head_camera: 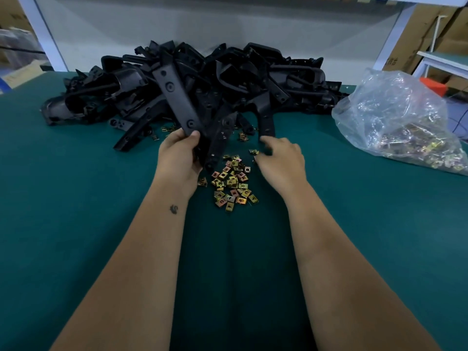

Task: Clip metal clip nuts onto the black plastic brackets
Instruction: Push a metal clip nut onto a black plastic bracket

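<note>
Left hand (177,158) is gripping a long flat black bracket (177,97) by its near end, thumb on top. The bracket's long axis runs from the hand up toward about 11 o'clock, far end resting against the pile (202,77) of brackets at 12 o'clock on the mat (76,198). It's a matte plastic strip, slightly textured, with round bosses and a slot along its face. A second dark strip (217,140) sits just right of the hand, angled toward 1 o'clock; can't tell if the fingers hold that one too.

Right hand (281,155) hovers at about 1 o'clock from the nuts (233,186), fingers curled down over a stray nut (254,151); can't tell if it's actually pinching one. The nuts are small squarish folded metal clips, brassy yellow with pinkish ones mixed in, shiny, loosely heaped between the hands.

Crinkly clear plastic bag (395,110) with more nuts lies at 2 o'clock.
</note>
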Available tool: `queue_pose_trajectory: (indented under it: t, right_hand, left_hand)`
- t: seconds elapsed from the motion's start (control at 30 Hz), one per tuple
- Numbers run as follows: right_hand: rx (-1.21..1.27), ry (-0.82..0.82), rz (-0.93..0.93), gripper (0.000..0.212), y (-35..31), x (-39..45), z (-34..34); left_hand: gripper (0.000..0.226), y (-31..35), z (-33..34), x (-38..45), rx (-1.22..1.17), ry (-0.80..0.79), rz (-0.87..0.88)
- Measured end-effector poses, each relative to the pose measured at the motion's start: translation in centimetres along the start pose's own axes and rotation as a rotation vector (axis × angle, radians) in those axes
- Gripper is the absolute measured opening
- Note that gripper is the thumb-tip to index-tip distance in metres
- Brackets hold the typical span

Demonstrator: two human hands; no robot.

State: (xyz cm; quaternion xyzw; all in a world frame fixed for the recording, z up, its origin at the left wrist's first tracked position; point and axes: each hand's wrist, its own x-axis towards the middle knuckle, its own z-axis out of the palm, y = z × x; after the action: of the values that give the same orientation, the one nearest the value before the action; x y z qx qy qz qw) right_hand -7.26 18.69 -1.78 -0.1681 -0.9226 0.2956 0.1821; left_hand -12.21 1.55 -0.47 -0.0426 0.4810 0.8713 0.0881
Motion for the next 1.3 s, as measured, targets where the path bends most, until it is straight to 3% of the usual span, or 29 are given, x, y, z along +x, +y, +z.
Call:
queue_pose_trajectory:
  t: [0.1,0.23,0.5,0.57,0.67,0.73,1.0,1.2,1.3]
  right_hand:
    - [-0.264,-0.067,-0.095,0.039,-0.3,0.1,0.5]
    - [-0.201,-0.003,-0.147,0.020,-0.4,0.1,0.5]
    - [-0.135,0.038,-0.205,0.009,-1.2,-0.2,0.9]
    - [-0.003,0.067,-0.132,0.009,-1.8,-0.3,1.3]
    - [0.533,0.227,0.079,0.009,-3.7,-0.5,2.2]
    - [0.804,0.234,0.181,0.018,-4.6,-0.6,2.8]
    - [1.085,0.074,0.108,0.019,-4.8,-1.3,2.0]
    - [1.175,0.061,0.171,0.014,-5.0,-1.4,1.7]
    - [1.201,0.050,0.166,0.015,-5.0,-1.5,1.7]
  left_hand:
    - [0.014,-0.6,0.8,0.0,-0.051,0.050,-0.016]
    - [0.014,-0.8,1.3,0.1,-0.145,0.074,-0.030]
    - [0.019,-0.8,1.0,0.3,-0.231,0.038,-0.103]
    - [0.017,-0.8,1.2,0.2,-0.227,0.049,-0.100]
    - [0.008,-0.9,1.5,0.2,-0.186,0.050,-0.118]
    - [0.013,-0.7,1.5,-0.1,-0.189,0.029,-0.124]
    - [0.019,-0.1,1.3,-1.6,-0.251,-0.249,-0.109]
    - [0.012,-0.4,1.5,-1.6,-0.182,-0.207,-0.109]
    - [0.041,-0.5,1.7,-1.6,-0.200,-0.160,-0.136]
